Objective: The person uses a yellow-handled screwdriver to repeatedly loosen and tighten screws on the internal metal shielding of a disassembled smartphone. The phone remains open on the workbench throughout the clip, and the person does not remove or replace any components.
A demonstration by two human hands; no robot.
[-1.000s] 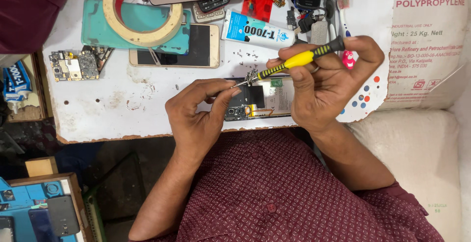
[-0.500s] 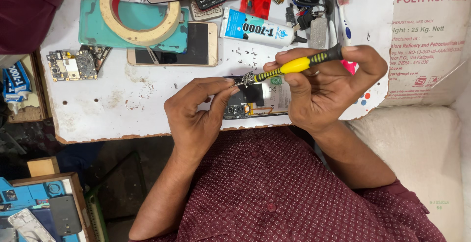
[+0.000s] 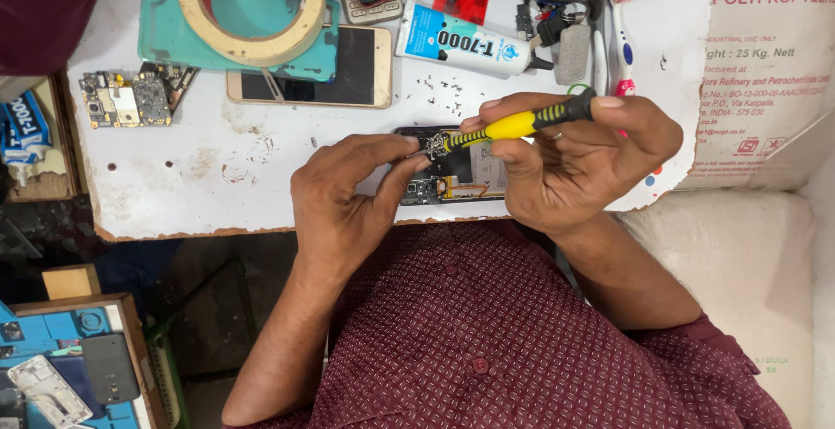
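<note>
An opened phone with its inner parts showing lies at the near edge of the white worktable. My right hand grips a yellow and black screwdriver, its tip carrying a small cluster of screws over the phone's upper left corner. My left hand rests on the phone's left end, its thumb and forefinger touching the screwdriver tip. Most of the phone is hidden under both hands.
A gold phone, a teal phone case under a tape roll, a glue tube, a circuit board, a toothbrush and loose screws lie on the table. A white sack is at right.
The screwdriver has tilted flatter and its tip has shifted slightly left to my left fingertips. My left hand has stayed on the phone.
</note>
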